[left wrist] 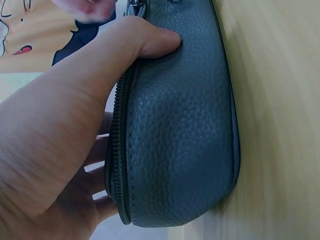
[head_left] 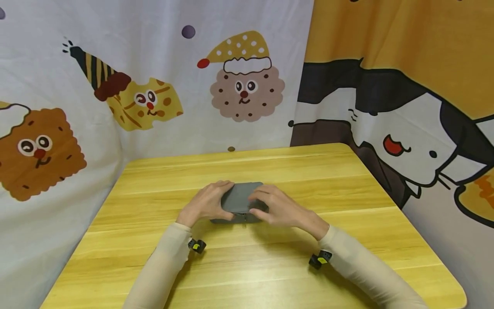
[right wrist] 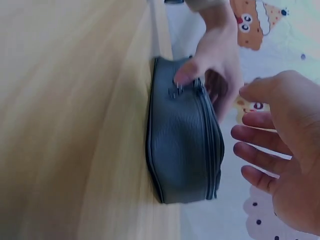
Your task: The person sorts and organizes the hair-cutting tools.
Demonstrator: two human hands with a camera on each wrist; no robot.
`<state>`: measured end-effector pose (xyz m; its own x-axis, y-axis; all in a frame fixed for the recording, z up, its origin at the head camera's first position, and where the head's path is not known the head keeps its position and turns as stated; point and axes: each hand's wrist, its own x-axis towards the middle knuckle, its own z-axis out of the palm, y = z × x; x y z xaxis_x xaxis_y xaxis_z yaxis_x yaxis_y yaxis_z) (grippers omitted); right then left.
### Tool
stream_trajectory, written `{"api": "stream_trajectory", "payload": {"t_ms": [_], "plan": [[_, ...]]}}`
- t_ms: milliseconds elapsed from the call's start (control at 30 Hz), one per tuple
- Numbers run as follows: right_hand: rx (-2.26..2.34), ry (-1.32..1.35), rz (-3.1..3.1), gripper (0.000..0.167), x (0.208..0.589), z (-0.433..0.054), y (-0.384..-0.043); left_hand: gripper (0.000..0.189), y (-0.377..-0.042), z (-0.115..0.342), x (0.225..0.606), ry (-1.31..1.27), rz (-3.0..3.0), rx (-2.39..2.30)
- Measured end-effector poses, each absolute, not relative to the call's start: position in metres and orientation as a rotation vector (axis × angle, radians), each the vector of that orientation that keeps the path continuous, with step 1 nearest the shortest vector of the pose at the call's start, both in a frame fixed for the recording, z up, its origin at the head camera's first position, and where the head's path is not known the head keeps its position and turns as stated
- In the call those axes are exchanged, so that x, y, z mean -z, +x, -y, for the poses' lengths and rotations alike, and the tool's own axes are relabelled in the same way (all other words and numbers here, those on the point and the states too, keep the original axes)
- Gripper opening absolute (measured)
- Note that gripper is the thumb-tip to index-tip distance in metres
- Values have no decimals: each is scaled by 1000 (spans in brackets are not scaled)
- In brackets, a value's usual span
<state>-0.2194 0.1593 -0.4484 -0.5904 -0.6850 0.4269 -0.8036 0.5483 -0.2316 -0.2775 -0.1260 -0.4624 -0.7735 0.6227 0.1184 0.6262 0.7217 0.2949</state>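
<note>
A grey zippered pouch (head_left: pixel 242 196) with a pebbled, leather-like surface lies on the wooden table. My left hand (head_left: pixel 207 202) grips its left end, thumb pressed on the front side wall and fingers reaching over the top. A dark zipper (left wrist: pixel 120 155) runs along the upper edge, close beside that thumb in the left wrist view. At the right end hovers my right hand (head_left: pixel 281 207), its fingers bent loosely and apart. The right wrist view shows a gap between those fingers and the pouch, with nothing held.
The yellow wood-grain table (head_left: pixel 239 270) has rounded corners. Behind it hangs a white curtain (head_left: pixel 154 51) with cartoon snacks, and a cartoon cat curtain (head_left: pixel 401 120) is at the right. Each sleeve carries a small black wrist camera (head_left: pixel 197 246).
</note>
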Motion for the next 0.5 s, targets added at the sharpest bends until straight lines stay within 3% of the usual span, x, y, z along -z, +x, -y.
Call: {"api": "stream_trajectory", "payload": {"t_ms": [267, 500], "plan": [[-383, 1149, 2666, 77, 453, -169, -235, 110, -278, 126, 464, -1045, 2917, 488], [-410, 1133, 2782, 99, 457, -173, -248, 111, -278, 126, 463, -1037, 2919, 493]]}}
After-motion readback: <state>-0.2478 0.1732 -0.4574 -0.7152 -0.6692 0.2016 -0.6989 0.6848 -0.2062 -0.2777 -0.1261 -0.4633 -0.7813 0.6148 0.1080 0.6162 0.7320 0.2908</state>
